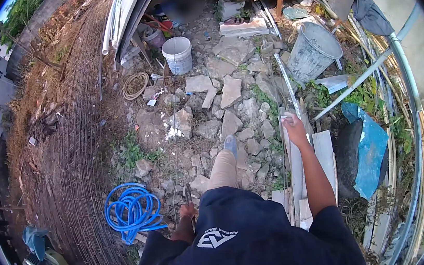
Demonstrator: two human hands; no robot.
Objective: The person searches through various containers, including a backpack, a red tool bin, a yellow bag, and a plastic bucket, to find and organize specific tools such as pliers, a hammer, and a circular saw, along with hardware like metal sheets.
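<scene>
My left hand (187, 212) is low in the head view, beside my dark shirt. Its fingers are closed round a pair of pincers (188, 192), whose dark metal jaws point forward. My right hand (293, 128) is stretched out ahead on the right, above pale boards (296, 170). Its fingers are closed at a thin metal rod (281, 150) that runs lengthwise beside the boards. A whitish spot shows at the fingertips, too small to name. One boot (230, 145) is on the broken stones between my hands.
A coiled blue hose (133, 210) lies left, beside long steel rebar cages (79, 184). Ahead are a white bucket (177, 56) and rubble (231, 91). A grey tub (313, 52), a slanting pipe (353, 86) and a blue sheet (369, 148) stand right, near a wall.
</scene>
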